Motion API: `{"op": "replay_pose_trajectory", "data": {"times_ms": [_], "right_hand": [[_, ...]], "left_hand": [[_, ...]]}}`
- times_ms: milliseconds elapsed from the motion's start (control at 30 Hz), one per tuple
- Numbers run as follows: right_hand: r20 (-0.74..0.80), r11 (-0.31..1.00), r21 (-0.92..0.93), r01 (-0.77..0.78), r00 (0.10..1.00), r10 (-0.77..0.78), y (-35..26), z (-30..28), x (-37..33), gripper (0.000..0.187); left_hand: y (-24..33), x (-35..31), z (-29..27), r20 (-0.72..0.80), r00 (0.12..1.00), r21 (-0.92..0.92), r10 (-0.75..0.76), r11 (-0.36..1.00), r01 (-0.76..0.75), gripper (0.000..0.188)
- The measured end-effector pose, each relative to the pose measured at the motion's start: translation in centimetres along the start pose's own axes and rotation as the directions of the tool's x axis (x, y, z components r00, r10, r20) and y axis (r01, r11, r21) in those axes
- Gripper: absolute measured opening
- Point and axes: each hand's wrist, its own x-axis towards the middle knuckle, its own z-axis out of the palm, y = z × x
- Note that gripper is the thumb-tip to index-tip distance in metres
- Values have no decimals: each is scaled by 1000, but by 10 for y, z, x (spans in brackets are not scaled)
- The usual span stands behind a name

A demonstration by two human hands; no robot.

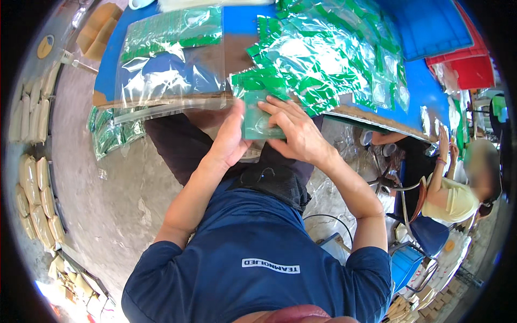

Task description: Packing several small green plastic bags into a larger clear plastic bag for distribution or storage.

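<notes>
At the table's near edge I hold a small stack of green-and-clear plastic packets (257, 116) between my two hands. My left hand (232, 134) is upright along the stack's left side, its fingers partly hidden. Bent over the top and right side are the fingers of my right hand (299, 129). Just beyond, a large loose heap of similar green-edged clear packets (323, 59) covers the middle of the table. To the left lies a clear plastic bag (167, 75) with a neat row of green-edged packets inside; its lower end hangs over the edge.
The blue table (241, 20) has a worn brown edge. More packets (116, 132) hang or lie below its left side. A blue bin (431, 27) and a red bin (474, 67) stand far right. Another person (449, 199) sits at the right, hands at the table edge.
</notes>
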Motion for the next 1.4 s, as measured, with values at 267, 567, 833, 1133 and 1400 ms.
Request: {"op": "replay_pose_trajectory", "data": {"times_ms": [267, 567, 833, 1133, 1400], "right_hand": [[-5, 996, -61, -63, 998, 63, 9, -13, 21, 79], [-311, 779, -366, -508, 856, 413, 131, -39, 70, 76], [-458, 787, 262, -559, 645, 611, 142, -57, 74, 35], [-377, 683, 608, -404, 611, 696, -21, 48, 33, 50], [-424, 872, 283, -399, 763, 487, 7, 2, 26, 20]], "left_hand": [[6, -11, -7, 167, 979, 576, 114, 795, -191, 43], [9, -22, -13, 19, 981, 218, 194, 956, -194, 37], [1, -14, -10, -140, 984, 183, 112, 979, -86, 44], [-20, -12, -8, -45, 965, -17, 259, 965, -260, 42], [-13, -12, -11, -41, 925, 295, 377, 890, -349, 44]]}}
